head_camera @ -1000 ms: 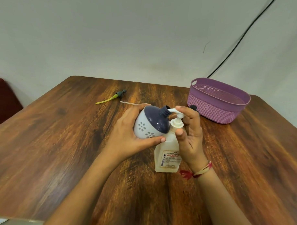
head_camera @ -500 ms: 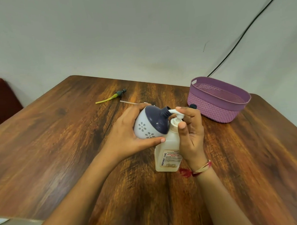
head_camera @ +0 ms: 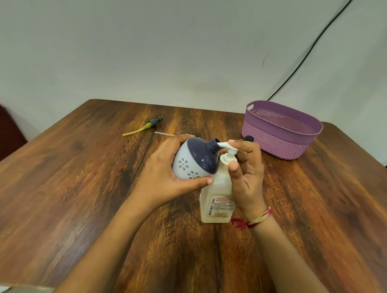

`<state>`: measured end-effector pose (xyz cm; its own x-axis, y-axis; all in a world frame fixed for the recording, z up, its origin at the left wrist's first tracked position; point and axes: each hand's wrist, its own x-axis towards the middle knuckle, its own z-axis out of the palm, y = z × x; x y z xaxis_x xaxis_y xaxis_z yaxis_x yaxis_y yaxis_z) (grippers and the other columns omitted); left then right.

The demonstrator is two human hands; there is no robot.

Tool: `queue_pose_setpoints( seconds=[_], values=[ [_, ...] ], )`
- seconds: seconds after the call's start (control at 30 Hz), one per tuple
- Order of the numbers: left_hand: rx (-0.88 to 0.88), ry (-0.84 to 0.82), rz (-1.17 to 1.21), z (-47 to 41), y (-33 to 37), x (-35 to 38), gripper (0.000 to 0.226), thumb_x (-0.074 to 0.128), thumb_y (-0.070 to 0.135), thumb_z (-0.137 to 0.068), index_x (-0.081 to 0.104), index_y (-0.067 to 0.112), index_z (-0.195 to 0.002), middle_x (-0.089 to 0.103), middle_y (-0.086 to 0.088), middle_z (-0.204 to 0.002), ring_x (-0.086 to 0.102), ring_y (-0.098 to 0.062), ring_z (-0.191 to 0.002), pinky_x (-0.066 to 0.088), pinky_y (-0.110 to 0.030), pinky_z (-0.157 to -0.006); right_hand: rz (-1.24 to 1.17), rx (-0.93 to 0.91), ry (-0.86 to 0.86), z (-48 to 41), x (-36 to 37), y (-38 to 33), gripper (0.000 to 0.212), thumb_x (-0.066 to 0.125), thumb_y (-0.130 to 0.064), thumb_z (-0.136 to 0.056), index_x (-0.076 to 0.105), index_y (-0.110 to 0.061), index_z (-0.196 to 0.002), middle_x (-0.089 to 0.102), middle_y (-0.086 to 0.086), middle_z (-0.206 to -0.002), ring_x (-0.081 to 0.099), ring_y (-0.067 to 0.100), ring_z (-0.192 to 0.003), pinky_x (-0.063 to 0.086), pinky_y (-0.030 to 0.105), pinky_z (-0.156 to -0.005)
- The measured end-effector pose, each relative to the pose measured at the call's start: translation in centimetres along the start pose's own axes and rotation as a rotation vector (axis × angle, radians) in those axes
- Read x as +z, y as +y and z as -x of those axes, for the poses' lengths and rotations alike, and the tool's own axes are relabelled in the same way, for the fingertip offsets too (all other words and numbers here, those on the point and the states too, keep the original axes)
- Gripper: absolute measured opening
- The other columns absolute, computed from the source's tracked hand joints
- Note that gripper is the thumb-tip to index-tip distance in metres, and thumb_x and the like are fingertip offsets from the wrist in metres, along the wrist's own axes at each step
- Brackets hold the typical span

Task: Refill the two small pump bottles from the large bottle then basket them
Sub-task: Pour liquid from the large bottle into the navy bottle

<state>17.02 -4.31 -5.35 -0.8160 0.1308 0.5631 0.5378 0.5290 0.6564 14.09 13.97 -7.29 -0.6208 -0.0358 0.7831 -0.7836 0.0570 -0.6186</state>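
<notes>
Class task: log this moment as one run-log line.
step: refill | left hand grips small bottle, neck at spout | right hand holds pump of large bottle | basket: no bottle seen

Small bottle [head_camera: 194, 161]: round, white body w/ flower cutouts, navy top, no pump on it. The left hand [head_camera: 167, 175] grips it tipped on its side, open neck pointing right and meeting the big bottle's spout. Big bottle [head_camera: 218, 196]: clear-ish plastic, white pump, BIOCHEK label, upright btwn both hands, right hand [head_camera: 248, 177] fingers curled over the pump head. Purple woven-look basket [head_camera: 275, 143] sits just beyond & right of the right hand. Loose pump w/ yellow tube [head_camera: 143, 128] lies flat well past the left hand.
</notes>
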Motion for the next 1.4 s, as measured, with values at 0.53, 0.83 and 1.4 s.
queue_pose_setpoints(
  seconds=[0.53,0.83,1.4],
  values=[
    [-0.042,-0.010,0.012,0.2,-0.3,-0.1,0.084,0.076,0.065,-0.059,0.051,0.025,-0.128,0.058,0.009,-0.120,0.057,-0.009,-0.109,0.053,-0.040,-0.088,0.077,0.010,-0.017,0.0,0.1,-0.1,0.048,0.057,-0.059,-0.084,0.050,-0.024,-0.116,0.056,-0.018,-0.102,0.062,0.018,-0.088,0.052,0.029,-0.073],
    [-0.056,-0.006,0.021,0.3,0.3,0.2,0.082,0.072,0.069,-0.059,0.050,0.026,-0.127,0.057,0.010,-0.118,0.056,-0.005,-0.106,0.053,-0.032,-0.086,0.049,0.005,-0.004,0.3,-0.1,0.0,0.047,0.052,-0.057,-0.089,0.052,-0.025,-0.123,0.057,-0.018,-0.115,0.062,0.016,-0.098,0.051,0.032,-0.081],
    [-0.030,0.006,-0.001,0.1,0.4,-0.1,0.081,0.071,0.069,-0.059,0.051,0.028,-0.127,0.057,0.013,-0.119,0.055,-0.004,-0.109,0.052,-0.036,-0.089,-0.020,0.585,-0.066,-3.0,0.2,-2.3,0.072,0.038,-0.068,-0.088,0.067,-0.002,-0.090,0.068,0.009,-0.079,0.065,0.017,-0.073,0.051,0.027,-0.067]
  ],
)
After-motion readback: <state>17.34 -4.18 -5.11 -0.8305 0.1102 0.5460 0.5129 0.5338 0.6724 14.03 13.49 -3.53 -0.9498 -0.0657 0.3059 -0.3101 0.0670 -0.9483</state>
